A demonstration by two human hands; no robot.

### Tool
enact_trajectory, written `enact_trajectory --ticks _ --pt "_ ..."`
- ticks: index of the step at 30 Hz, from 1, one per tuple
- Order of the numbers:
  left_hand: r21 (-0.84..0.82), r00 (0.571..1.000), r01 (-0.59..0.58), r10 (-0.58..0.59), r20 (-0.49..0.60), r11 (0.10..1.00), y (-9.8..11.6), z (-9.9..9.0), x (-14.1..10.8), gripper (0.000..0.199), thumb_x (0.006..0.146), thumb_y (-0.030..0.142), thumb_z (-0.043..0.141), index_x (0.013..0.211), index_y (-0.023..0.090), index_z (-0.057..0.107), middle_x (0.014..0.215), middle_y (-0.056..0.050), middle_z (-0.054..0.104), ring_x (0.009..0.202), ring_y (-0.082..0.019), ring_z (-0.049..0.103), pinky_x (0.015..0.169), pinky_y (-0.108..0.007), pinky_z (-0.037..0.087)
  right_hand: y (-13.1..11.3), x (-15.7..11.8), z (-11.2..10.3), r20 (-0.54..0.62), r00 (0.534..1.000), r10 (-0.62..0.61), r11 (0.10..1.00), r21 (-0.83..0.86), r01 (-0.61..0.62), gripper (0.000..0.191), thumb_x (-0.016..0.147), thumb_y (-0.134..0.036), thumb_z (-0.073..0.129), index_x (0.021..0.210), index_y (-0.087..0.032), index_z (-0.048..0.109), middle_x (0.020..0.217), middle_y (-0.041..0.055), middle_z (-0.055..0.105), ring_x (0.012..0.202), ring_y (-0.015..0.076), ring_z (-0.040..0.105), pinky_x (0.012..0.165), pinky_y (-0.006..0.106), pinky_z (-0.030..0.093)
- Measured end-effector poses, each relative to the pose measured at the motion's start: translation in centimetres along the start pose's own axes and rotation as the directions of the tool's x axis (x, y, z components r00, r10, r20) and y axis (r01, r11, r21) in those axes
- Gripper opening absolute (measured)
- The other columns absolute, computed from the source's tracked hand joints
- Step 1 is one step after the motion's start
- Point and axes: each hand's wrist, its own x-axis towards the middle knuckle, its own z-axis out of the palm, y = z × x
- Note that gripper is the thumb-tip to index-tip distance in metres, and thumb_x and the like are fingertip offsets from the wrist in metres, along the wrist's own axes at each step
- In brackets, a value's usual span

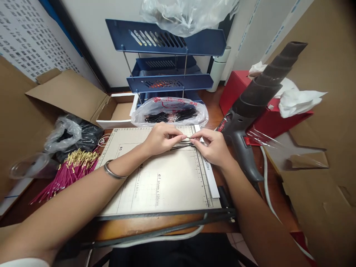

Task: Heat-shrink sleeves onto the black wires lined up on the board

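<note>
My left hand (162, 139) and my right hand (213, 147) meet over the far right part of a paper cutter board (175, 185) printed with rulers and paper sizes. The fingertips of both are closed in a pinch on a thin dark cord (188, 138), a short bit of which shows between them. Several black cords (182, 145) lie on the board just below my fingers. Most of what I hold is hidden by my fingers.
Behind the board lies a plastic bag (136, 118) of black cords, before a blue rack (167, 82). Purple cords with gold ends (72, 167) lie at left by an open carton (75, 92). At right are a heat gun (250, 100) and a red tissue box (289, 115).
</note>
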Motion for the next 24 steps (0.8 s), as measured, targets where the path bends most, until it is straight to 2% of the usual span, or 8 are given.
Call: enact_trajectory --ticks 5,11,20,24 --pt "0.128 0.997 -0.055 0.061 -0.045 0.990 -0.2 0.4 -0.3 0.030 0.099 0.036 0.067 0.078 0.019 0.080 0.072 -0.005 0.075 0.065 -0.016 0.065 0.070 -0.032 0.045 0.0 0.2 0.2 -0.040 0.999 0.026 0.998 0.053 -0.024 0.012 0.087 -0.025 0.072 0.083 -0.019 0.082 0.076 0.0042 0.076 0.062 0.0138 0.057 0.062 0.031 0.042" --pt "0.236 0.996 -0.086 0.083 0.021 0.968 -0.3 0.5 -0.1 0.029 0.098 0.031 0.063 0.075 0.017 0.074 0.071 -0.004 0.073 0.065 -0.016 0.061 0.072 -0.034 0.041 0.2 0.2 0.7 -0.060 0.996 0.066 0.996 0.067 -0.062 0.015 0.087 -0.028 0.072 0.085 -0.018 0.084 0.077 0.0052 0.075 0.062 0.0140 0.056 0.060 0.031 0.041" --pt "0.250 0.980 -0.177 0.146 0.136 0.952 -0.3 0.1 0.1 0.026 0.099 0.030 0.062 0.082 0.017 0.075 0.074 -0.003 0.075 0.066 -0.016 0.065 0.071 -0.033 0.040 0.4 0.0 1.0 -0.086 0.995 0.059 0.996 0.066 -0.054 0.013 0.086 -0.024 0.073 0.083 -0.017 0.083 0.074 0.0038 0.072 0.060 0.0121 0.050 0.058 0.030 0.037" --pt "0.225 0.984 -0.165 0.145 0.102 0.960 -0.7 -0.2 -0.2 0.024 0.100 0.030 0.064 0.086 0.017 0.079 0.073 -0.003 0.075 0.064 -0.016 0.064 0.068 -0.031 0.042 0.2 0.7 0.6 -0.018 0.999 0.029 0.999 0.038 -0.029 0.013 0.087 -0.021 0.072 0.085 -0.018 0.085 0.075 0.0039 0.072 0.062 0.0124 0.052 0.060 0.030 0.038"
